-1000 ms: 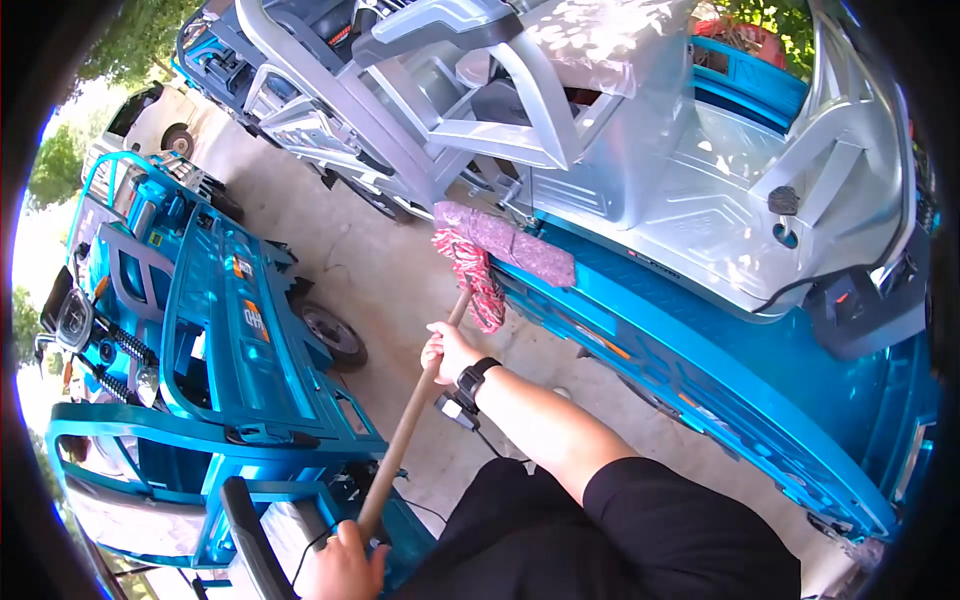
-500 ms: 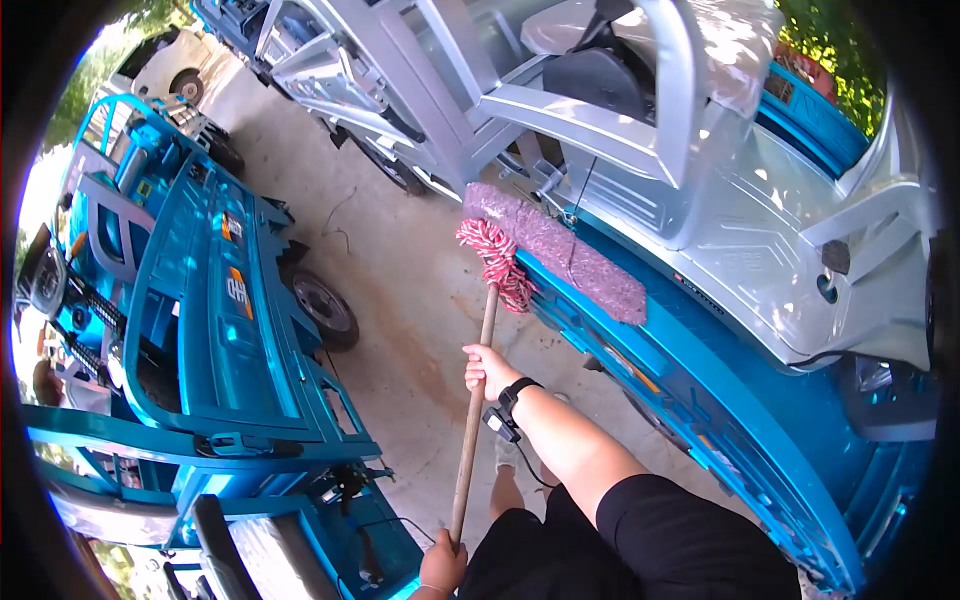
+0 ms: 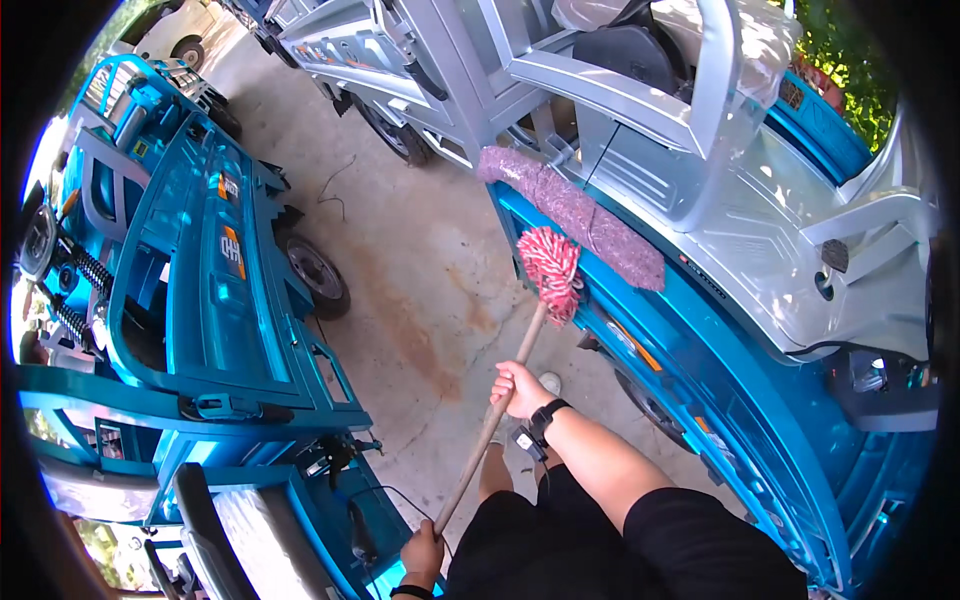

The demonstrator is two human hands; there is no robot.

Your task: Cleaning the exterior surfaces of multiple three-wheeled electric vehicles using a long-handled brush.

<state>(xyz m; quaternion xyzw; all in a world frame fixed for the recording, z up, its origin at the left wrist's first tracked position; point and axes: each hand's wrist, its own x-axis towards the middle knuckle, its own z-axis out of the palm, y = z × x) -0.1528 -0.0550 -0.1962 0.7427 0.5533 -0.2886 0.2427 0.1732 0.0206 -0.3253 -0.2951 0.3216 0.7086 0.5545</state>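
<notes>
The wooden handle [image 3: 478, 445] is gripped by the left hand [image 3: 422, 552] and right hand [image 3: 520, 388]. The mop head [image 3: 552, 272] is held at the blue vehicle side [image 3: 690, 372].

Bright daylight on my right hand [image 3: 518, 390], blown out at far left
Dappled sun whitens the plastic wrap [image 3: 772, 48]; fisheye distortion bows the blue side panel [image 3: 735, 365], corners falling black

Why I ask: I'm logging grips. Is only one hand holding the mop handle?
No: the right hand grips the mop handle partway along, and the left hand grips its lower end.
</notes>
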